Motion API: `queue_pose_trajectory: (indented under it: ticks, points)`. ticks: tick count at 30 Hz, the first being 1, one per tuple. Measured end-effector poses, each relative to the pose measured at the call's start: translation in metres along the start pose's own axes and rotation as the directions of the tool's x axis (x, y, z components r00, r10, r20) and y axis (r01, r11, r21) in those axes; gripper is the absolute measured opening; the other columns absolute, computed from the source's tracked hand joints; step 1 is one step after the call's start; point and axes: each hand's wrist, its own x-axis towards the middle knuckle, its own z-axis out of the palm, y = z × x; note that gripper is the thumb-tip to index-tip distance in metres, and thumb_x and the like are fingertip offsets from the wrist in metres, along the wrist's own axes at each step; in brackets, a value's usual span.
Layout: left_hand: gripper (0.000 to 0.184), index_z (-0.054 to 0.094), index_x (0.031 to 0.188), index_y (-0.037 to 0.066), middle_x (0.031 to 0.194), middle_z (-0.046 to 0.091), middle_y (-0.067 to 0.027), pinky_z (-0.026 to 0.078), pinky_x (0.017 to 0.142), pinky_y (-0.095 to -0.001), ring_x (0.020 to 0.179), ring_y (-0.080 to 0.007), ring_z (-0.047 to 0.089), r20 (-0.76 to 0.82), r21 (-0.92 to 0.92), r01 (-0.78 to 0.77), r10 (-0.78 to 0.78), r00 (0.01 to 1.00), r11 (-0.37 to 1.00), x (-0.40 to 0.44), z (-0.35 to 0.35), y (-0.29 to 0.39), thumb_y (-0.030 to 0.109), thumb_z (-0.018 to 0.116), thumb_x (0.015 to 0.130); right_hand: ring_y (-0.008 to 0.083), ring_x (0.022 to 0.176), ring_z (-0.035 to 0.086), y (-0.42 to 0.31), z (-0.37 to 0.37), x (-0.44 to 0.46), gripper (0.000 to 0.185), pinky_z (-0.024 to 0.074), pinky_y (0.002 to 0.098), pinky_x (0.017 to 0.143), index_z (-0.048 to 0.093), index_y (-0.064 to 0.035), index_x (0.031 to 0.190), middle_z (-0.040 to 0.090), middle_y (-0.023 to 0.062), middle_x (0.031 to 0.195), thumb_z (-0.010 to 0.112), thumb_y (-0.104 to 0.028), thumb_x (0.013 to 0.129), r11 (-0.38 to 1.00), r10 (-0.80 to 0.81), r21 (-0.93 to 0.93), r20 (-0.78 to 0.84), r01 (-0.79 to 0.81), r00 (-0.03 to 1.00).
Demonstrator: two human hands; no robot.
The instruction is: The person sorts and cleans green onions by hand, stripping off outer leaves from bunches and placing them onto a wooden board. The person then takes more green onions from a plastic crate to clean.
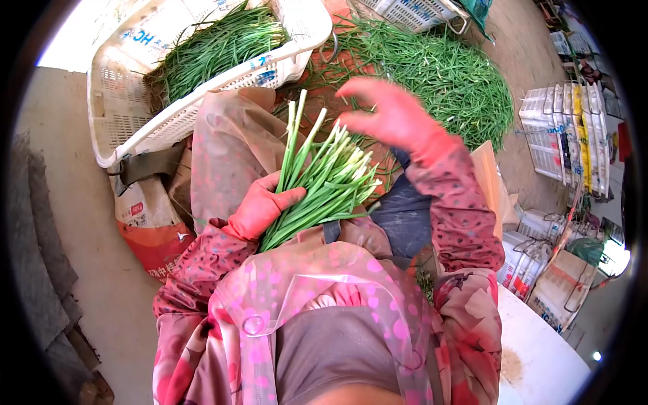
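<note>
My left hand (267, 206), in a pinkish-red rubber glove, is wrapped round a bunch of chives (322, 179) over my lap. The pale cut ends point up and to the right, and a couple of stalks stick out beyond the others. My right hand (391, 115), gloved the same way, is raised just past the pale ends, its fingers and thumb spread. It is slightly blurred, and I see nothing in it. Beyond it a large heap of loose chives (445, 81) covers the floor. More chives (226, 50) lie in a white plastic basket (108, 101) at upper left.
A red and white sack (145, 223) hangs below the basket at left. Another white basket (415, 13) stands at the top. Stacked white crates (550, 135) and packed bags (563, 283) are on the right. A white surface (540, 351) sits at lower right.
</note>
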Motion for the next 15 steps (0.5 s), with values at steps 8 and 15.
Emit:
queue_pose_trajectory:
  ticks: [8, 15]
  points:
    - [0.030, 0.060, 0.117, -0.002, 0.101, 0.067, -0.0071, 0.053, 0.079, -0.0274, 0.086, -0.0126, 0.064, 0.070, 0.042, 0.022, -0.025, 0.997, 0.999, -0.003, 0.001, 0.003, 0.010, 0.063, 0.090, 0.0232, 0.086, 0.066, 0.069, 0.026, 0.032, 0.035, 0.0526, 0.0317, 0.074, 0.064, 0.0006, 0.103, 0.068, 0.0107, 0.087, 0.068, -0.028, 0.084, 0.736, 0.313, 0.642, -0.042, -0.215, 0.949]
    - [0.028, 0.059, 0.117, -0.003, 0.101, 0.067, -0.0067, 0.052, 0.079, -0.0271, 0.086, -0.0126, 0.063, 0.091, 0.083, 0.041, -0.048, 0.995, 0.996, 0.002, 0.001, -0.004, 0.009, 0.059, 0.092, 0.0203, 0.082, 0.066, -0.009, 0.078, 0.027, 0.027, 0.0512, 0.0304, 0.074, 0.065, -0.0100, 0.104, 0.069, 0.0066, 0.093, 0.066, -0.027, 0.083, 0.991, -0.132, -0.021, 0.008, 0.132, 0.991]
